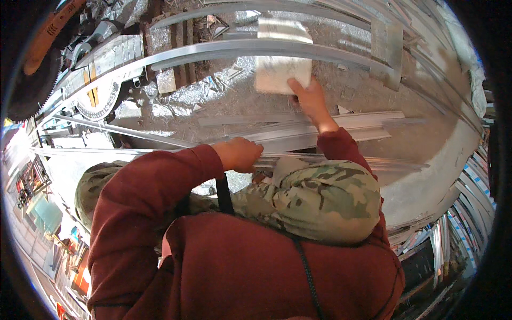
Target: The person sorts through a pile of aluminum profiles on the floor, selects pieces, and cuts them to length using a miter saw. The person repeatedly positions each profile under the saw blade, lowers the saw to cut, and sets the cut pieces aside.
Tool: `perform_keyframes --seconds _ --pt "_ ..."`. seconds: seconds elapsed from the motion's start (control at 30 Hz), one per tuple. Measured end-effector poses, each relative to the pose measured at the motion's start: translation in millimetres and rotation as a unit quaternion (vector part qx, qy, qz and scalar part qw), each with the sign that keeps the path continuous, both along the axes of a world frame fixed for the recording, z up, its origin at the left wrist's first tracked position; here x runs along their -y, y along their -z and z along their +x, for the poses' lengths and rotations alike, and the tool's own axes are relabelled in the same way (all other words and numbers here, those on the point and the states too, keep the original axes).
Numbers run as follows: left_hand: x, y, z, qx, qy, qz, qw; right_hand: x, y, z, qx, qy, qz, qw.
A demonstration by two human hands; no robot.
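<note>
My right hand (pixel 310 101) reaches forward, its thumb and fingers closed on the near right corner of a pale rectangular board (pixel 282 74). Faint marks show on the board, and whether it is wood or stiff paper I cannot tell. A long metal rail (pixel 234 49) crosses over the board's middle. Closer to my body, my left hand (pixel 241 154) is closed at the long thin metal profiles (pixel 341 159) that run across in front of my knees. Its fingertips are partly hidden. Beyond it lie short lengths of grey metal profile (pixel 368 126).
At the left stands a miter saw with a toothed blade (pixel 37 90), an orange handle (pixel 50 34) and a round scale (pixel 101 101). Offcuts and shiny scraps (pixel 213 85) litter the surface. A flat metal plate (pixel 386 53) sits back right. Stacked strips (pixel 458 213) stand at the right.
</note>
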State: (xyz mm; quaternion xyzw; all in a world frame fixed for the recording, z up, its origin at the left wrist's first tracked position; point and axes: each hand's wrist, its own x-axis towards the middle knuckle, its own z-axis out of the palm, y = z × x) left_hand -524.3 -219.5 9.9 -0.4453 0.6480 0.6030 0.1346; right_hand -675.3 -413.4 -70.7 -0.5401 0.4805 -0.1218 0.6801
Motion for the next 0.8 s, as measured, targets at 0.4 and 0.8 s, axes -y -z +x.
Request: perform_keyframes --seconds 0.4,0.8 --pt "33 29 27 0.062 -0.107 -0.042 0.991 -35 -40 -106 -0.233 -0.322 -0.397 0.827" --pt "11 60 34 0.08 -0.17 -0.21 0.96 -68 -56 -112 -0.306 -0.295 -0.304 0.853"
